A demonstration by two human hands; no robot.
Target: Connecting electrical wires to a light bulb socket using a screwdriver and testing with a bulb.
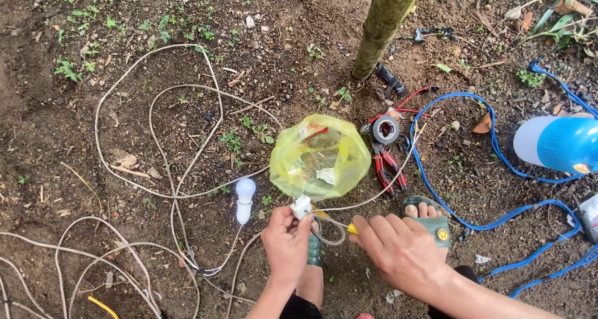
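From the head camera I count two bare hands over open soil. My left hand is closed in a pinch on one small white plastic fitting, held at the fingertips just above the knuckles. My right hand is curled narrow around one yellow-handled screwdriver, whose thin shaft runs from that hand across to the fitting; only a sliver of yellow handle shows at the fingers.

Just beyond the left hand lies one yellow plastic bag, crumpled, with small parts showing through it. To the left of the left hand lies one white light bulb in its holder, joined to a pale cord. That white cable spreads in several loops over the ground to the far left of both hands; whether it is one length or more I cannot tell.

Beyond the right hand I count one roll of black tape and one pair of red-handled pliers just below it. One blue cable snakes in loops to the right of the right hand, and one blue-and-white bottle-shaped container lies at the far right. One green sandal, toes showing, sits just past the right hand; a second foot is under the left hand. One mossy tree trunk rises well beyond both hands.
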